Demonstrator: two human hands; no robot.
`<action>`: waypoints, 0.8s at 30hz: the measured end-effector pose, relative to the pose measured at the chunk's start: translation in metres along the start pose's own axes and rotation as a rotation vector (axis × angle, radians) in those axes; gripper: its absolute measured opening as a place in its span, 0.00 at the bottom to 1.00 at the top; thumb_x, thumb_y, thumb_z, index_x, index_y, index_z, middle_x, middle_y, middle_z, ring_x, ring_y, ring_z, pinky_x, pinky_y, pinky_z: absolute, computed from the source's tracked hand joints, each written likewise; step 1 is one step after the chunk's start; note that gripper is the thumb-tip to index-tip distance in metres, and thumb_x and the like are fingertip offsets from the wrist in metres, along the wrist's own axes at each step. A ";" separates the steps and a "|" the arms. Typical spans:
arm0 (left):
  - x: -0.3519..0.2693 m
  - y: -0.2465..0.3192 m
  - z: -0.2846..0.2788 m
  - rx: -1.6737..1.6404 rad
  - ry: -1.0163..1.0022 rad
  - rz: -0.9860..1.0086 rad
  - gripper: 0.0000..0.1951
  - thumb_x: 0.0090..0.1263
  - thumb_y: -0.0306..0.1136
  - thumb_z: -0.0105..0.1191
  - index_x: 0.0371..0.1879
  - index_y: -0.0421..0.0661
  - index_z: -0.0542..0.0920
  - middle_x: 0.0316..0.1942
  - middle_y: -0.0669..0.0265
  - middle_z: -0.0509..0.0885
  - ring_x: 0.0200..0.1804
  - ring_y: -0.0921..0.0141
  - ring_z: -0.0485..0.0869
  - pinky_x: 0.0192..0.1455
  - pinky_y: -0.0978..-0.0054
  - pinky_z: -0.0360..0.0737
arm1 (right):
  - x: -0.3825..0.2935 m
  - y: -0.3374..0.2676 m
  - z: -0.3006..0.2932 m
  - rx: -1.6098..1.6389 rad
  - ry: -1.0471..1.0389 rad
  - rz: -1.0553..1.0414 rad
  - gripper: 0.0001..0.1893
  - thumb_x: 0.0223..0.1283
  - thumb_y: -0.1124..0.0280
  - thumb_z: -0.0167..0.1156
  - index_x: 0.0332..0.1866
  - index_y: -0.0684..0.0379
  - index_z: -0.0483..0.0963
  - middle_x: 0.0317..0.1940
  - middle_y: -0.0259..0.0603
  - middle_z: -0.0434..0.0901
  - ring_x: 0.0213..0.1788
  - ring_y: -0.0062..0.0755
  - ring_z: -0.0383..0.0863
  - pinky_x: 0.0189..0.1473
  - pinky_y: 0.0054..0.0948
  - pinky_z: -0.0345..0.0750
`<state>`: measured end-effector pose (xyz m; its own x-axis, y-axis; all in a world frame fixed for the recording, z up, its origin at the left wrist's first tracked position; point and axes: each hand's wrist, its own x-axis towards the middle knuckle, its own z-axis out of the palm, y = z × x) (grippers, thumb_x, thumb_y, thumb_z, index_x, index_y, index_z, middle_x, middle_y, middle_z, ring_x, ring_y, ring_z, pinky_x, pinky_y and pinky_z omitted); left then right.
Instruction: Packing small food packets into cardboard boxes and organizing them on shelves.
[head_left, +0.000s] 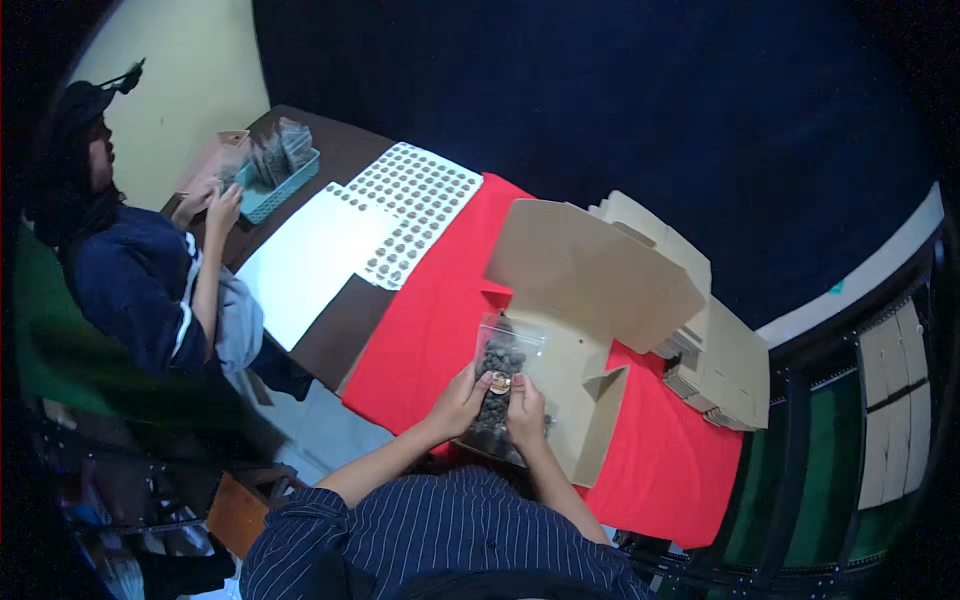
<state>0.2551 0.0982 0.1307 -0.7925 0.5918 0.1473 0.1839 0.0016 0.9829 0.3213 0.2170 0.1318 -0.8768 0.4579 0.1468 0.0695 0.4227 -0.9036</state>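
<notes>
Both hands hold a clear zip-top plastic bag (504, 346) filled with small dark round pieces. My left hand (460, 405) grips its left side, and my right hand (527, 414) grips its right side. Both thumbs rest at a small round sticker (500, 382) on the front of the bag. Behind and below the bag stands an unfolded cardboard box (581, 382), its large lid flap (592, 262) raised at the back. Part of the box's left side is hidden by the bag and my hands.
Stacked flat cardboard boxes (724, 360) lie at the right on the red cloth (660, 465). Sheets of round stickers (420, 202) and a blank white sheet (315, 255) lie left. At the far left a co-worker (142, 277) handles something by a teal basket (289, 195) of plastic bags.
</notes>
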 end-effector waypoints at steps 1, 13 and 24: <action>0.002 0.004 0.008 0.047 0.030 0.023 0.21 0.73 0.40 0.36 0.57 0.35 0.63 0.49 0.46 0.75 0.56 0.55 0.72 0.59 0.64 0.65 | 0.000 0.002 -0.005 0.013 0.041 -0.025 0.23 0.70 0.55 0.37 0.32 0.67 0.68 0.21 0.44 0.73 0.29 0.25 0.69 0.33 0.32 0.69; -0.001 0.018 0.078 0.141 0.143 0.027 0.19 0.70 0.44 0.43 0.42 0.37 0.72 0.33 0.47 0.80 0.39 0.50 0.79 0.42 0.60 0.73 | -0.016 0.020 -0.062 -0.003 0.009 0.075 0.21 0.66 0.56 0.45 0.43 0.69 0.70 0.29 0.59 0.78 0.36 0.47 0.81 0.39 0.38 0.73; -0.012 0.016 0.097 0.440 -0.131 0.020 0.22 0.67 0.48 0.47 0.46 0.39 0.72 0.38 0.49 0.77 0.42 0.51 0.76 0.46 0.61 0.71 | -0.016 0.035 -0.107 0.718 0.338 0.052 0.12 0.60 0.66 0.55 0.38 0.66 0.75 0.26 0.34 0.77 0.30 0.21 0.75 0.33 0.22 0.71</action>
<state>0.3246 0.1693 0.1343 -0.7117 0.6917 0.1225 0.4500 0.3150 0.8356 0.3887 0.3082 0.1405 -0.6807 0.7246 0.1078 -0.3187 -0.1604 -0.9342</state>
